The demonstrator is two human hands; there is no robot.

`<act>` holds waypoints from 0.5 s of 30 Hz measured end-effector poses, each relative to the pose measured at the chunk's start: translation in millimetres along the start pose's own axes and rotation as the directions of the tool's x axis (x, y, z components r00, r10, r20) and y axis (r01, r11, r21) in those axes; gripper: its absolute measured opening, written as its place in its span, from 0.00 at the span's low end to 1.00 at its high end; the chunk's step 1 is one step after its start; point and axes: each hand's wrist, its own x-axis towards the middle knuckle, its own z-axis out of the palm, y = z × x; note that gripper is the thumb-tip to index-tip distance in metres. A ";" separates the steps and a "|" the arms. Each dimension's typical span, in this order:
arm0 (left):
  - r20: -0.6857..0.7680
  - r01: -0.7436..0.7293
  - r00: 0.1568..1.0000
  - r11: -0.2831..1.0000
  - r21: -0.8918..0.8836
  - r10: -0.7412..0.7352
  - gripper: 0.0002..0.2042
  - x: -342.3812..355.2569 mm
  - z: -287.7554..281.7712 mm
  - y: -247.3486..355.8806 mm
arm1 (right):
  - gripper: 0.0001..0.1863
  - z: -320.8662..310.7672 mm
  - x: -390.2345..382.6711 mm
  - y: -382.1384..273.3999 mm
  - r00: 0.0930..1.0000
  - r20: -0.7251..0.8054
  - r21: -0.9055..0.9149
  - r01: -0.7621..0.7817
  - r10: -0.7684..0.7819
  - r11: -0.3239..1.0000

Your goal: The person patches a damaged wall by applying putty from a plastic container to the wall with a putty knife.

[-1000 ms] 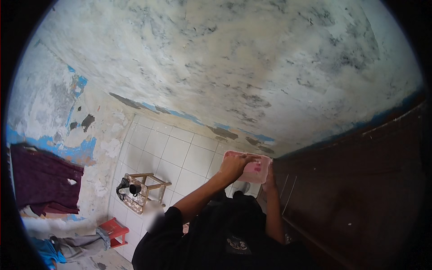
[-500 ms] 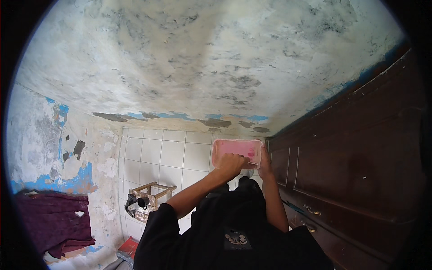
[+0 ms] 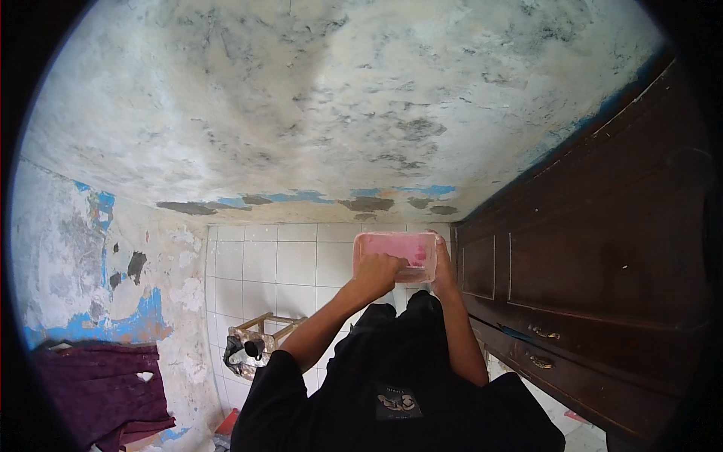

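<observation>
A pink rectangular plastic tub [image 3: 367,244], smeared whitish round its rim, is held out in front of my body above the floor. My right hand [image 3: 444,267] grips the tub's right side. Over the tub's near left part is my left hand [image 3: 379,275], its fingers curled closed. Beside those fingers, a small pale and dark bit of something shows inside the tub, too little to name. Darker pink patches mark the tub's inside toward the right.
A patchy, scraped wall [image 3: 301,128] rises ahead. Dark wooden furniture with drawers [image 3: 595,264] stands close on the right. At left, a small wooden stool [image 3: 263,331] carries a dark cup [image 3: 254,348] on the white-tiled floor [image 3: 260,260]. A maroon cloth [image 3: 105,392] hangs at far left.
My left hand has shifted slightly left over the tub, still closed. My right hand keeps its grip on the tub's side. The whole view has tilted a little.
</observation>
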 end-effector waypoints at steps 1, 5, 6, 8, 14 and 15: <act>0.004 -0.012 1.000 1.000 0.000 0.012 0.16 -0.4 -3.4 1.7 | 0.27 0.2 -3.6 2.3 0.999 -0.033 0.004 -0.013 0.013 1.000; -0.176 -0.068 0.982 0.998 0.016 0.070 0.15 0.0 -17.6 2.3 | 0.24 2.6 -11.8 2.4 0.996 -0.071 0.050 -0.045 0.049 0.998; -0.193 -0.055 0.980 0.998 -0.013 0.052 0.15 1.4 -19.1 2.0 | 0.24 3.7 -13.0 0.4 0.994 -0.091 0.044 -0.050 0.054 0.998; -0.078 -0.052 0.996 0.998 -0.035 0.049 0.15 2.5 -9.5 1.8 | 0.24 4.6 -11.4 1.2 0.993 -0.108 0.042 -0.046 0.050 0.998; -0.101 -0.131 0.987 0.991 -0.015 0.129 0.16 16.1 -29.6 10.9 | 0.24 -5.1 -7.4 -4.3 0.992 -0.117 -0.010 0.055 -0.056 0.998; -0.266 -0.211 0.941 0.977 0.017 0.208 0.15 20.3 -33.2 11.6 | 0.24 -8.3 -6.1 -9.9 0.987 -0.160 0.010 0.034 -0.032 0.999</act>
